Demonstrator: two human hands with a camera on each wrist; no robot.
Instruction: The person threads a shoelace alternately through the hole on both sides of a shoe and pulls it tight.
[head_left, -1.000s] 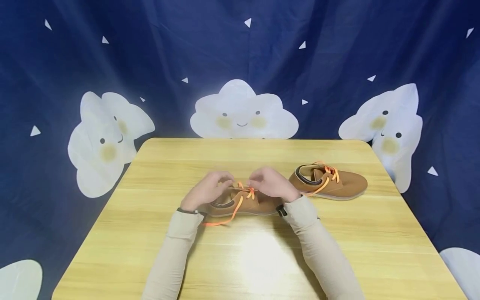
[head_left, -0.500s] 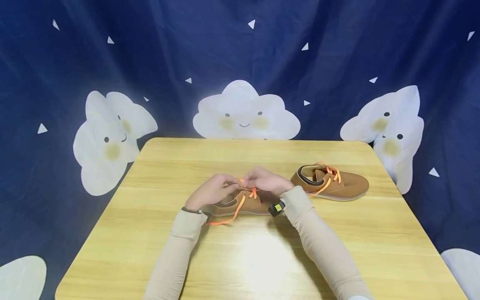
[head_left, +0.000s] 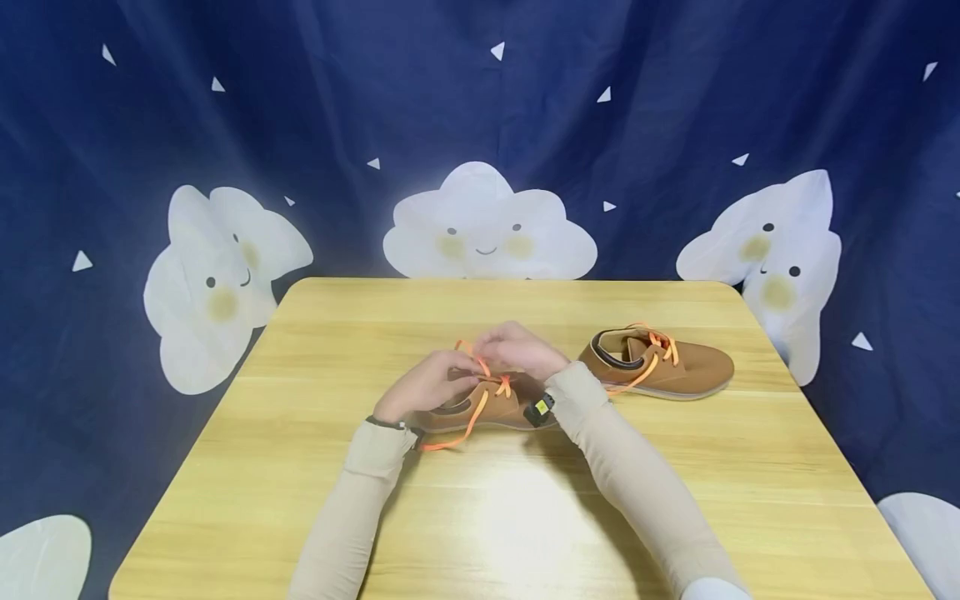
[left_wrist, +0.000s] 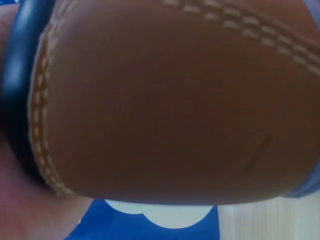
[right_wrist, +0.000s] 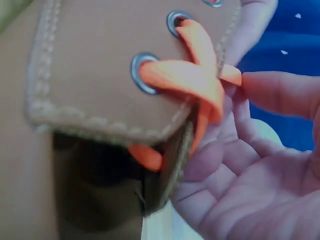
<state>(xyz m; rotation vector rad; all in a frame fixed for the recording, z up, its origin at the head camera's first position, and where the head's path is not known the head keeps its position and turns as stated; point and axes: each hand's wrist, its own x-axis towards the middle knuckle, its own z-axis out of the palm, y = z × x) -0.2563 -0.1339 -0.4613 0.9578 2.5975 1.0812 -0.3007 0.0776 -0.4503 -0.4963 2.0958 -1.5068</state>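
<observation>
A brown shoe lies with its toe to the right, its orange shoelace threaded through metal eyelets. One lace end hangs down its near side onto the table. Over the opening, my left hand pinches the other part of the lace by the fingertips. My right hand is just above and beyond the eyelets, thumb and finger at the lace. In the right wrist view, fingers meet the crossed orange lace. The left wrist view is filled by the shoe's side; the left fingertips are hidden there.
A second brown shoe with orange laces stands to the right, beyond my right wrist, toe rightward. Both lie on a pale wooden table. Behind it hangs a dark blue curtain with white clouds.
My right hand first closes in on the left at the lace, then moves slightly up and away. More orange lace now shows above the left fingertips. The left hand hardly moves.
</observation>
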